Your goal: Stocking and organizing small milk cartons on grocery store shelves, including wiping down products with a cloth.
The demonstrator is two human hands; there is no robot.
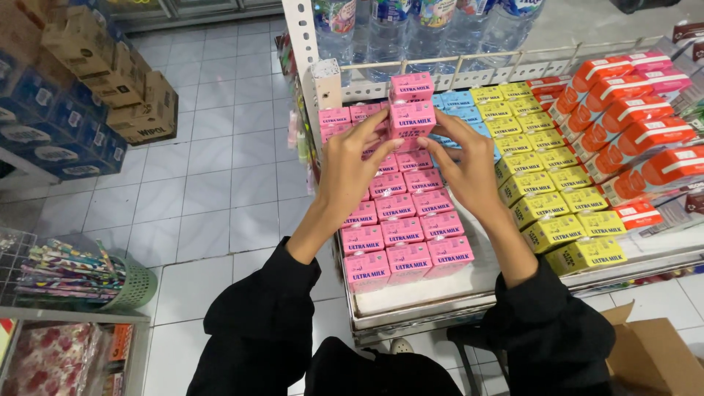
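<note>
Two hands on one small pink carton (411,117) here: the left hand (350,170) pinches its left side, the right hand (466,167) grips its right side, so both are closed on it. Below the hands sit rows of matching pink cartons (402,231) on the shelf (455,292). Right of the right hand are yellow cartons (557,198), then orange ones (645,136).

— What colours are showing on that shelf (411,312)?
— Pink cartons (402,231) are sitting beside blue cartons (456,101), then yellow cartons (546,192) and orange-red packs (636,125) with white bands.
— And off to the side?
— A green basket (136,287) is holding multicoloured striped sticks (62,273); brown boxes (125,81) are lying over pale grey-white floor tiles (213,176).
</note>
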